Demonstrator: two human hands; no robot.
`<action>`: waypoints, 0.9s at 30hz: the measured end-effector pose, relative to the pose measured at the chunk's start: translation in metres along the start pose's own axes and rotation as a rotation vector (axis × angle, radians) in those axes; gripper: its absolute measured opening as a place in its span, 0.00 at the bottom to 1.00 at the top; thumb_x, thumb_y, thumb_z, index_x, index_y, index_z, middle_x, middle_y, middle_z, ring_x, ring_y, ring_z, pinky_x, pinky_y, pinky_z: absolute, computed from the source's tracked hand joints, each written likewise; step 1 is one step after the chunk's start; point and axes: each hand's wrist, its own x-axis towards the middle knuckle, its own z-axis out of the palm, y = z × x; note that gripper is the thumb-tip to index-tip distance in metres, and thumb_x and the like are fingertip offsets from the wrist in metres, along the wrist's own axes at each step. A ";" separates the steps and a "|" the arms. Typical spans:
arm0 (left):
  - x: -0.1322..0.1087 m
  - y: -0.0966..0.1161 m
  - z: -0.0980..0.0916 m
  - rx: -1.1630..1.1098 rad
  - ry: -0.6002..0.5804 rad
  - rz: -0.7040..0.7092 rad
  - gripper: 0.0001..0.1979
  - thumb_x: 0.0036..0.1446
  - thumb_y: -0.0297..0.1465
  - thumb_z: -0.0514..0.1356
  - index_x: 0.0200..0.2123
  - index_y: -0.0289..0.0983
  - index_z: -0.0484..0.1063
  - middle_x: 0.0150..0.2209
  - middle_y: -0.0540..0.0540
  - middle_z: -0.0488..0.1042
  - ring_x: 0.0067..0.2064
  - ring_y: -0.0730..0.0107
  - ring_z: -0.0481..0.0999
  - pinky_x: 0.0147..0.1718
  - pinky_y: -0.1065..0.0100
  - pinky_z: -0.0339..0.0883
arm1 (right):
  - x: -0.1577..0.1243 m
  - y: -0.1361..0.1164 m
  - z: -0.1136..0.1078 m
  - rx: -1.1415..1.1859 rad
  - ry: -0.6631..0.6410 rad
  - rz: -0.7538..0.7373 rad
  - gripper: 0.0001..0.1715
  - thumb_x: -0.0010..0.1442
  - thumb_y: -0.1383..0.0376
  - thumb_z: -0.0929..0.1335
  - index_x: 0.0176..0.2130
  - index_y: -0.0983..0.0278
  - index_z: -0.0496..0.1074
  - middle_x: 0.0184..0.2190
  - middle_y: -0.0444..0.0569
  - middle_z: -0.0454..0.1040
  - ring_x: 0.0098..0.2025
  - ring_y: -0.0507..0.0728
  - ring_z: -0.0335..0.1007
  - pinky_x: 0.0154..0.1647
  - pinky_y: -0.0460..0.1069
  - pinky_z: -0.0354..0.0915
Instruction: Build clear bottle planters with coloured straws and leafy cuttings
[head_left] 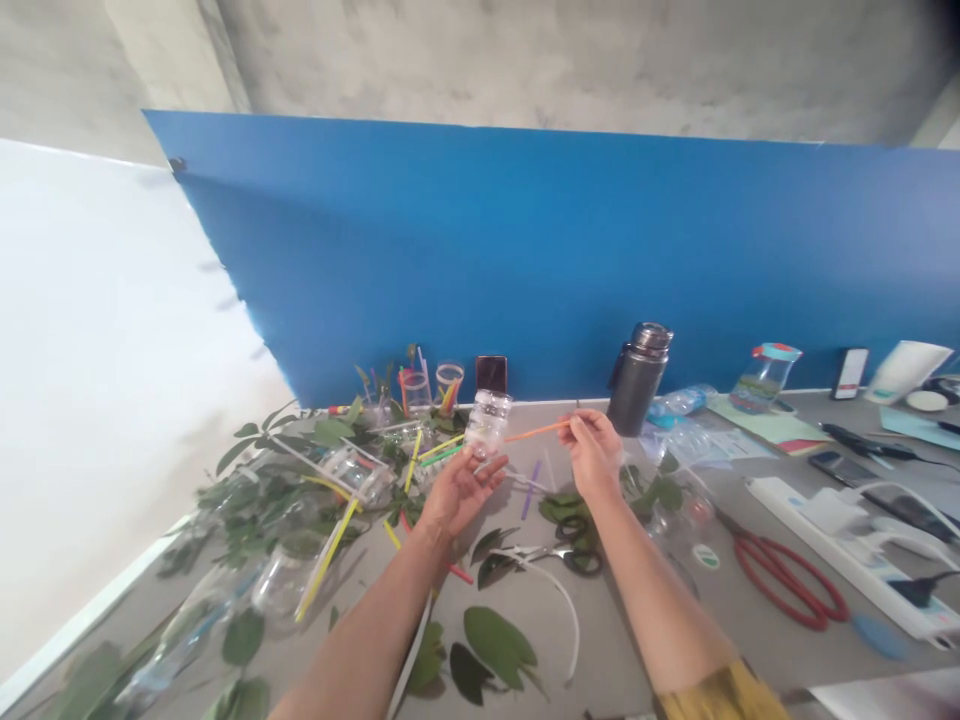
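My left hand (466, 490) holds up a clear, ridged plastic bottle piece (487, 425) by its lower end, fingers partly curled. Between the thumb and fingers of my right hand (595, 455) is a thin orange straw (536, 431). The straw points left, and its far end meets the side of the bottle piece; whether it goes inside I cannot tell. Below the hands lie scissors with black handles (581, 560), a purple straw (532, 490) and loose green leaves (499, 640).
Leafy branches (255, 510), cut bottles and yellow straws (327, 560) cover the left side. A dark thermos (640, 380) and phone (491, 374) stand by the blue partition (465, 250). Red-handled shears (787, 580) and a white power strip (847, 560) lie at right.
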 end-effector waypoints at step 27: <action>-0.001 0.016 0.007 -0.043 0.022 0.220 0.06 0.59 0.28 0.65 0.41 0.35 0.76 0.50 0.38 0.81 0.55 0.53 0.80 0.48 0.57 0.79 | -0.012 0.019 -0.009 -0.814 -0.487 0.156 0.15 0.55 0.58 0.72 0.20 0.60 0.76 0.13 0.43 0.68 0.18 0.53 0.62 0.22 0.48 0.54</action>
